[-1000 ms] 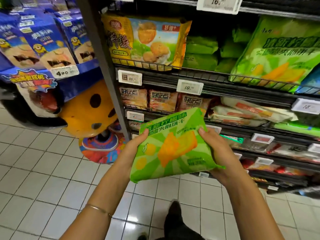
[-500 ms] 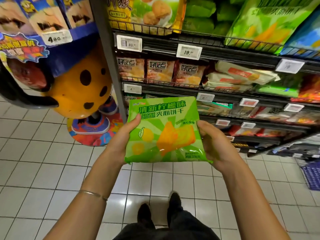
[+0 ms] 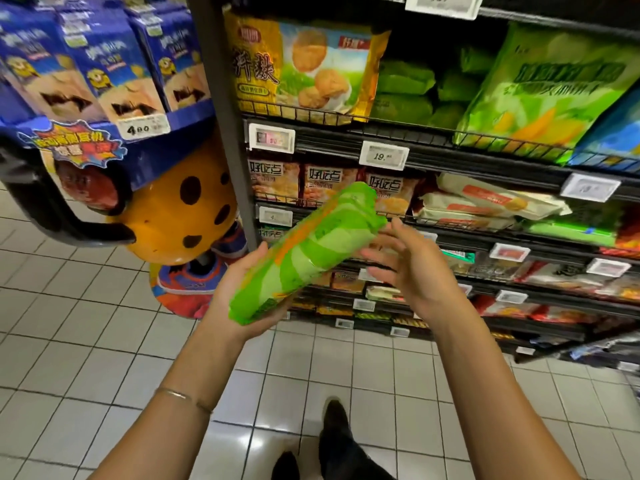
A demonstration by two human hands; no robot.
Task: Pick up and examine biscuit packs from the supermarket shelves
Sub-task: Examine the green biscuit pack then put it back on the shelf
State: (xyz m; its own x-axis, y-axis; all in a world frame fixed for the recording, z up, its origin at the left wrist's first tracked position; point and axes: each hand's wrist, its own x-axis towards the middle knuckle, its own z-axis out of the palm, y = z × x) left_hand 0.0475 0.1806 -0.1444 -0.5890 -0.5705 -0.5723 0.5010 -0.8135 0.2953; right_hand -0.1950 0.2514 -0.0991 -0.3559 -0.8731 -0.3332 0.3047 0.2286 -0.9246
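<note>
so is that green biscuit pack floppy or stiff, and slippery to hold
Probably fairly stiff: the green biscuit pack juts out straight with the left hand gripping its lower end. Its glossy wrap may be slippery.

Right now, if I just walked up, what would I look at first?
The bright green biscuit pack would catch your eye first, held up slantwise in the middle, in front of the shelves. Next comes the big orange spotted figure at the left, under the blue boxes. After that, the yellow biscuit bag on the upper shelf.
</note>
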